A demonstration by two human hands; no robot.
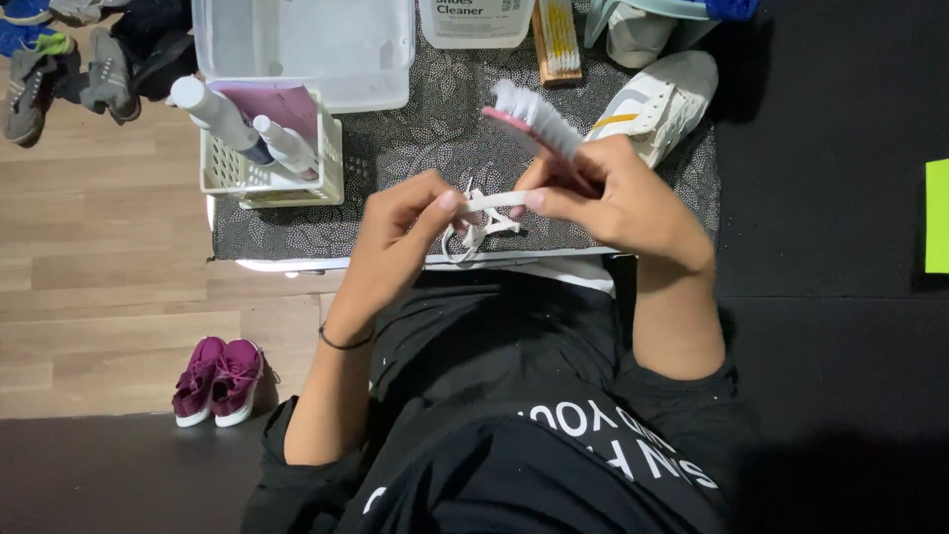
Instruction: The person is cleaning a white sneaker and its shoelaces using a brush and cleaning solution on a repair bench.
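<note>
While a white shoelace [481,213] is stretched between both hands above the near edge of the table [395,158], its left end is pinched by the left hand [400,232] and its right end by the right hand [603,193], in which a pink-backed brush with white bristles [534,119] is also gripped. Behind the hands, on the dark patterned cloth, are listed a white sneaker [657,104], a cream basket [267,168] holding bottles, and a clear plastic tub [306,44]; a pair of magenta shoes [217,381] is set on the wooden floor.
</note>
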